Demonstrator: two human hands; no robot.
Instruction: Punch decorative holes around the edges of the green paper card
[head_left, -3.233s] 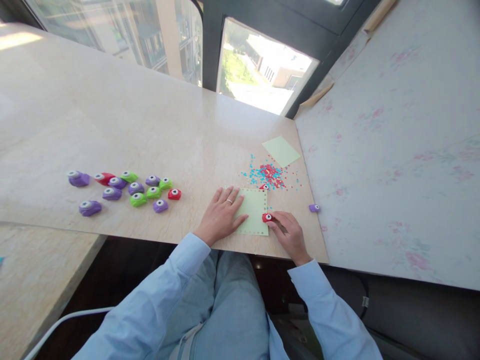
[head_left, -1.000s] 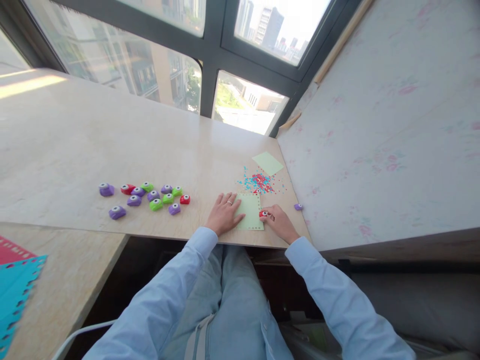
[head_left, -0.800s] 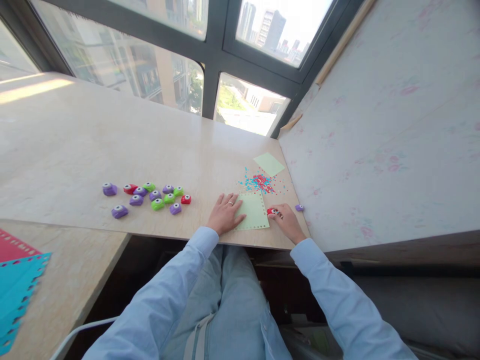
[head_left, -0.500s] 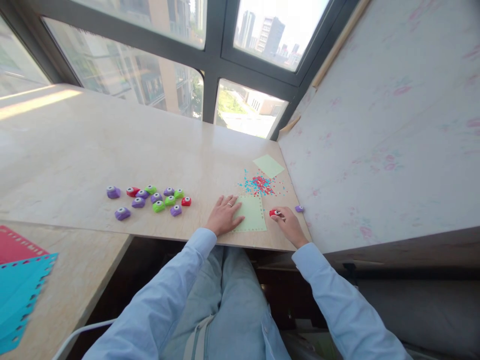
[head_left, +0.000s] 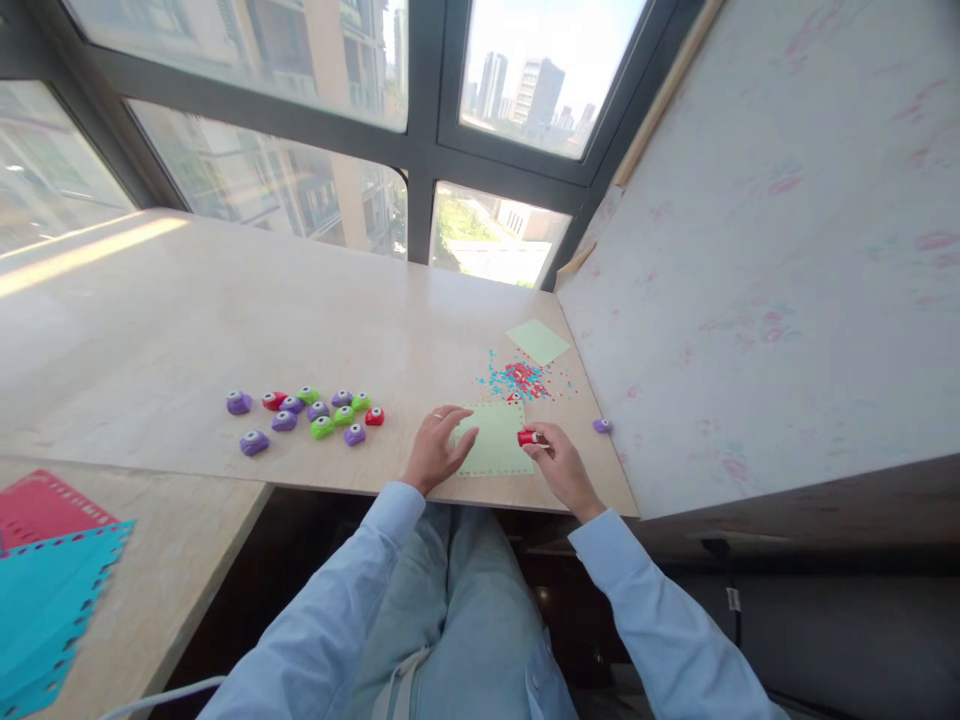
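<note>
A pale green sheet of paper with small holes punched along its edges lies near the counter's front edge. My left hand is at the sheet's left side, thumb and fingers apart, holding nothing. Between the thumb and fingers of my right hand is a small red craft punch, over the sheet's right edge. Just behind the sheet, a pile of red and blue paper bits is scattered. Part of another red thing shows at the front of that pile, too small to name.
Several purple, green and red craft punches stand in a group on the left. A purple punch sits by the wall at right. Another green sheet lies behind the paper bits. Punched blue paper and red paper lie at lower left.
My left hand has lifted from lying flat on the sheet, its fingers now curved apart. My right hand has brought the red punch leftward to the sheet, which now sits straighter. The view has shifted slightly.
</note>
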